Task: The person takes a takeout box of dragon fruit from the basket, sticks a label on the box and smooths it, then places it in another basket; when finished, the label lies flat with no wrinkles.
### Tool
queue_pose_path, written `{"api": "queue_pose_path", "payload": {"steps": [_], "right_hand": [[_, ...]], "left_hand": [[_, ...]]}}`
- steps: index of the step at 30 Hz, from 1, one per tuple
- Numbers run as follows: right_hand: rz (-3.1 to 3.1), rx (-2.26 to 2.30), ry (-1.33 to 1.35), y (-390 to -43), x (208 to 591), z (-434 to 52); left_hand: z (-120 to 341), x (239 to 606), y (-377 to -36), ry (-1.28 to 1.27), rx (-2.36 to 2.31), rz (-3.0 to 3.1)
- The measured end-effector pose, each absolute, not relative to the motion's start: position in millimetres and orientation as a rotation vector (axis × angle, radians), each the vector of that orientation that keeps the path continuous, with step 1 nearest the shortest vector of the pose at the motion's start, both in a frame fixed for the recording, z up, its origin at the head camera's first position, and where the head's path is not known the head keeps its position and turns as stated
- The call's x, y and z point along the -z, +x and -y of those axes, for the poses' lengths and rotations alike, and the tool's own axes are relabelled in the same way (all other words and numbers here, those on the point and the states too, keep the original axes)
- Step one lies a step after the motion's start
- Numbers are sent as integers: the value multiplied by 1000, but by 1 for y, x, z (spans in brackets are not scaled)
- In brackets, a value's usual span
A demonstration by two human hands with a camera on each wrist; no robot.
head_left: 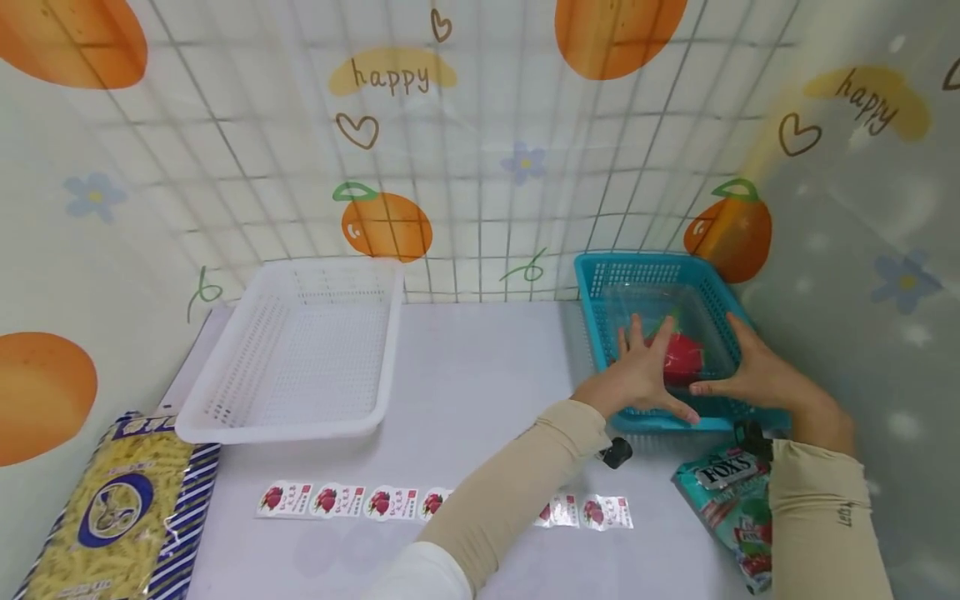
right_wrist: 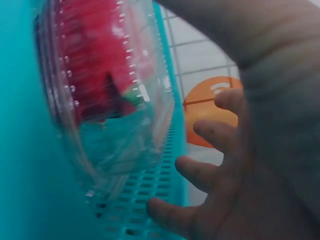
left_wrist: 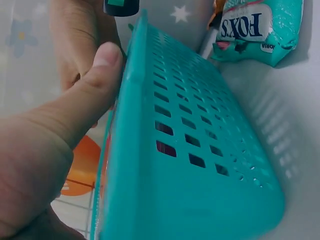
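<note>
Frame right | left hand (head_left: 637,375), right hand (head_left: 776,379): fingers spread | near clear plastic box (right_wrist: 120,150), red fruit (head_left: 686,354) inside | in turquoise perforated plastic basket (head_left: 637,260)

A white rectangular plastic basket (head_left: 311,346) is standing back left, a blue rectangular plastic basket (head_left: 651,259) back right, with a clear plastic box (right_wrist: 127,150) holding a red fruit (head_left: 684,360) lying inside. Before them, left to right, a yellow-and-blue plastic pasta bag (head_left: 116,508), a row of white paper stickers (head_left: 392,503) and a green plastic FOX'S bag (head_left: 733,504) are lying.
</note>
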State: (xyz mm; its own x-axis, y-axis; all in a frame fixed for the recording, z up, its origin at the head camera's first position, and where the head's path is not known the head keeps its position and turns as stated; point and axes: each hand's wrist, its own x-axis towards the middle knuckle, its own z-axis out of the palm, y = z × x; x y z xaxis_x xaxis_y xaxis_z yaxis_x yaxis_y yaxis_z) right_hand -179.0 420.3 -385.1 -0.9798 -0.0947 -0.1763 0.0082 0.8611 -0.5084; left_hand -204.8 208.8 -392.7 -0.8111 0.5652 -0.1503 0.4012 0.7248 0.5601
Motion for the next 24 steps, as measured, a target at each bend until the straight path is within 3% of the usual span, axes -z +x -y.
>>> {"api": "queue_pose_path", "payload": {"steps": [24], "right_hand": [[-2719,831,-70,-203,410,-439]], "left_hand": [[-245,417,-224,277,-881,-2657]]}}
